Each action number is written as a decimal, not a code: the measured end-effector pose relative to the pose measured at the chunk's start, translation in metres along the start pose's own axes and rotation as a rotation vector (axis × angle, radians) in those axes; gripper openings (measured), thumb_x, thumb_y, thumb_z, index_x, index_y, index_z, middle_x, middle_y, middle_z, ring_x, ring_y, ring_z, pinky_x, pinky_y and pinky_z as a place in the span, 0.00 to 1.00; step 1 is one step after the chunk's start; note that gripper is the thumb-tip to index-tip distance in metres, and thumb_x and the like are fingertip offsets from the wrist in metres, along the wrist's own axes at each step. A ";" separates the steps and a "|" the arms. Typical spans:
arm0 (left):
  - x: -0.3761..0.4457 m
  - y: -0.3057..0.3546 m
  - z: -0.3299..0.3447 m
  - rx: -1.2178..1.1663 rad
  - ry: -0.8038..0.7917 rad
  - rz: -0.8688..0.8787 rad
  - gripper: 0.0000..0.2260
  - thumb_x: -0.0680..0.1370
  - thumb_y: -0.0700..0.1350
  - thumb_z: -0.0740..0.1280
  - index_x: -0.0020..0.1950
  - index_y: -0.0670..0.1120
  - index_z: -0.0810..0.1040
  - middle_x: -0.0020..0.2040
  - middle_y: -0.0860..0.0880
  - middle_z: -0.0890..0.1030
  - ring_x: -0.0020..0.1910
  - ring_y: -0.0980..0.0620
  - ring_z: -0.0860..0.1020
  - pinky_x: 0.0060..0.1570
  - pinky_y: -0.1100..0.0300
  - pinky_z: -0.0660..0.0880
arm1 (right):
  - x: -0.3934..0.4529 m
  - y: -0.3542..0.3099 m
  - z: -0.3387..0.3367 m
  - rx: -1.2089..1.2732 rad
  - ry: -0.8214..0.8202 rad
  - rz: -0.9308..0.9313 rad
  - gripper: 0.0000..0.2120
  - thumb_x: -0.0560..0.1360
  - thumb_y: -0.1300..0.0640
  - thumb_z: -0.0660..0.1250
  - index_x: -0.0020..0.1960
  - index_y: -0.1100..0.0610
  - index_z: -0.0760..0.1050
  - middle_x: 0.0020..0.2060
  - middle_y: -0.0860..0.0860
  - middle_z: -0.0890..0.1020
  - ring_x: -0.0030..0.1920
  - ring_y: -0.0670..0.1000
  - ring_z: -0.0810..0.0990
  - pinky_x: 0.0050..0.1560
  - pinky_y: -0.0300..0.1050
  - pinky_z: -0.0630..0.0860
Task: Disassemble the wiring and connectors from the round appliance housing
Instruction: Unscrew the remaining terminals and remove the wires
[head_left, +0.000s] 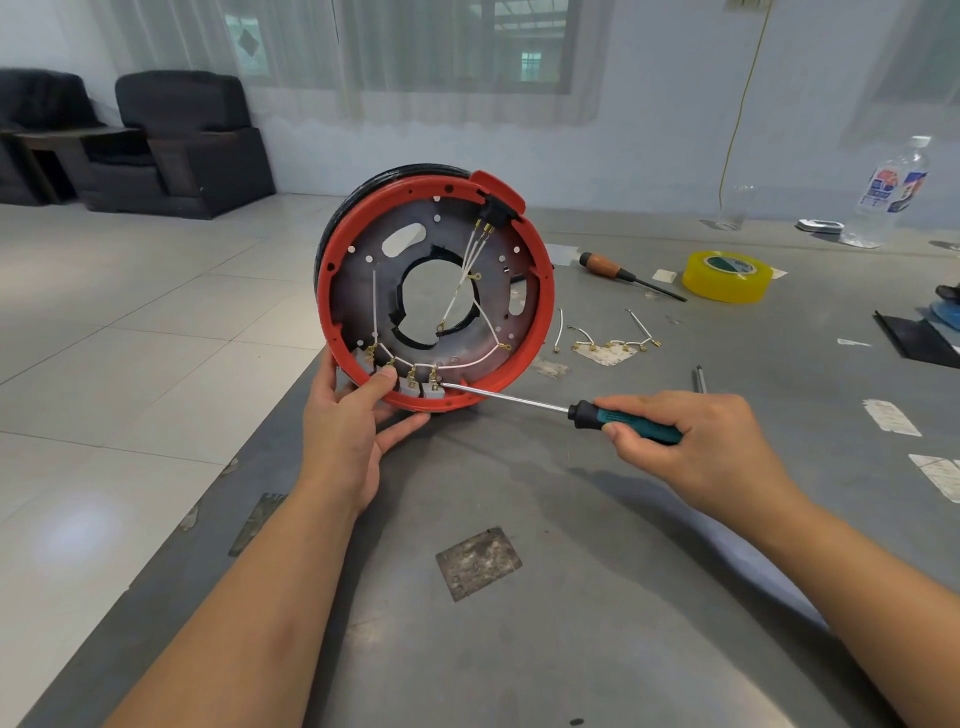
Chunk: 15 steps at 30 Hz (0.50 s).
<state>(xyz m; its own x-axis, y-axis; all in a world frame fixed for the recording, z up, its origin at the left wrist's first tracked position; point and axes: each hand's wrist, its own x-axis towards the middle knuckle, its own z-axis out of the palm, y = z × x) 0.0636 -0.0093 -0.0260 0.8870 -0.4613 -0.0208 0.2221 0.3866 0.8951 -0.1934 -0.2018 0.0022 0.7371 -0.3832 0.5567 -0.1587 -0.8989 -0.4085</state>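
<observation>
The round appliance housing (540, 291), red-rimmed with a dark metal plate and a central hole, stands on edge on the grey table (519, 649). White wires (470, 364) with brass terminals run across the plate to grey connectors (432, 388) along the lower rim. My left hand (353, 421) grips the bottom rim, thumb on the inside. My right hand (691, 441) holds a teal-handled screwdriver (631, 418); its tip touches the rightmost connector.
Removed wires (615, 344) lie on the table right of the housing. Behind them are a wooden-handled screwdriver (623, 273), a yellow tape roll (726, 276) and a plastic bottle (891, 192). A small metal plate (478, 564) lies near me. The table's left edge borders the tiled floor.
</observation>
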 end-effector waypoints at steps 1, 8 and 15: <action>0.000 0.001 0.000 -0.006 0.000 -0.009 0.27 0.83 0.36 0.69 0.79 0.56 0.70 0.57 0.46 0.88 0.52 0.39 0.88 0.49 0.40 0.86 | 0.000 0.000 0.000 -0.001 -0.006 -0.004 0.13 0.74 0.54 0.74 0.59 0.46 0.85 0.39 0.43 0.84 0.43 0.45 0.80 0.41 0.28 0.71; 0.000 0.002 0.000 -0.009 0.006 -0.048 0.24 0.83 0.37 0.68 0.78 0.50 0.71 0.59 0.45 0.87 0.53 0.39 0.88 0.49 0.36 0.85 | 0.000 -0.001 -0.002 -0.058 -0.008 -0.054 0.14 0.75 0.51 0.73 0.60 0.46 0.85 0.37 0.43 0.83 0.37 0.46 0.80 0.37 0.46 0.79; 0.002 -0.001 -0.002 0.009 -0.003 -0.037 0.20 0.82 0.35 0.69 0.73 0.49 0.75 0.57 0.47 0.87 0.52 0.40 0.88 0.45 0.41 0.86 | 0.001 0.000 -0.004 -0.092 -0.018 -0.098 0.14 0.75 0.50 0.72 0.60 0.48 0.85 0.37 0.41 0.82 0.35 0.45 0.78 0.37 0.38 0.77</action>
<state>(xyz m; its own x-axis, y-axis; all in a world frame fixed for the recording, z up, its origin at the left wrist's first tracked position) 0.0663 -0.0088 -0.0282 0.8770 -0.4775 -0.0532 0.2514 0.3619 0.8977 -0.1953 -0.2035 0.0059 0.7635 -0.2896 0.5772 -0.1445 -0.9478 -0.2843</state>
